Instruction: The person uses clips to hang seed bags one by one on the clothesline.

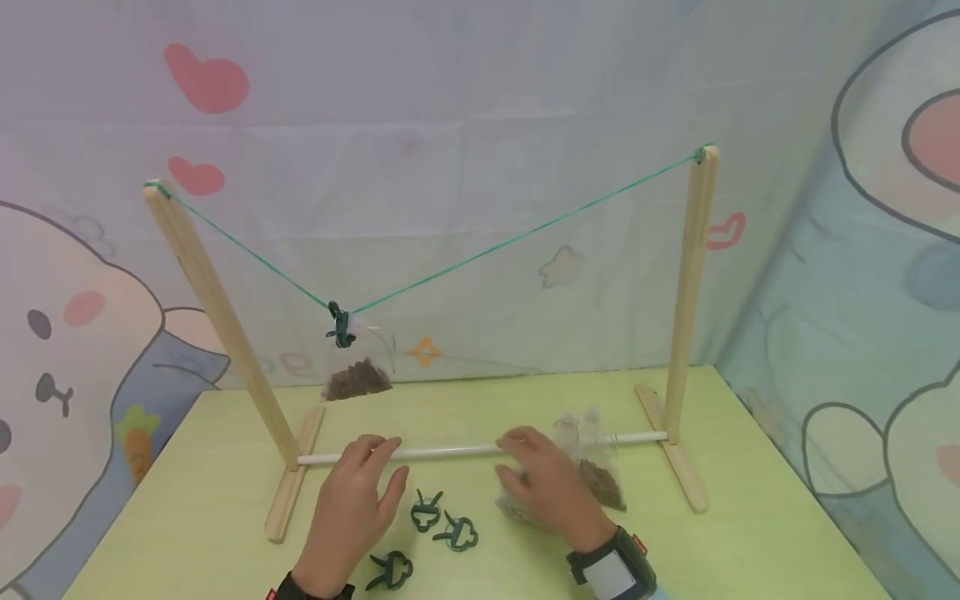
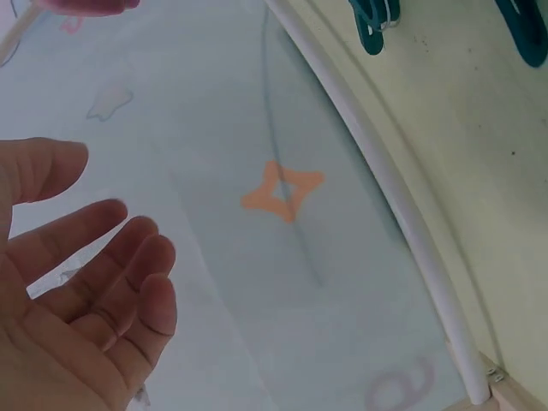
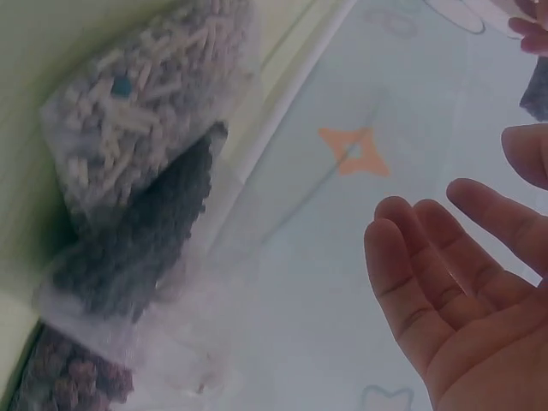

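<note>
My left hand (image 1: 352, 508) is held over the near side of the white rod, fingers relaxed and holding nothing. Just right of it lie three dark green clips (image 1: 459, 533). My right hand (image 1: 551, 483), also empty with loosely bent fingers, hovers by clear bags and partly covers them. In the right wrist view these are a bag of pale pellets (image 3: 128, 103), one of black grains (image 3: 137, 240) and one of reddish-brown bits (image 3: 73, 372). Another clear bag with brown contents (image 1: 360, 380) hangs from a green string (image 1: 517, 239) by a dark green clip (image 1: 341, 325).
The string sags between a left wooden post (image 1: 221, 325) and a right wooden post (image 1: 687, 300). A white rod (image 1: 450, 452) joins their feet across the yellow-green tabletop (image 1: 187, 500). A printed cloth (image 1: 465, 183) hangs behind.
</note>
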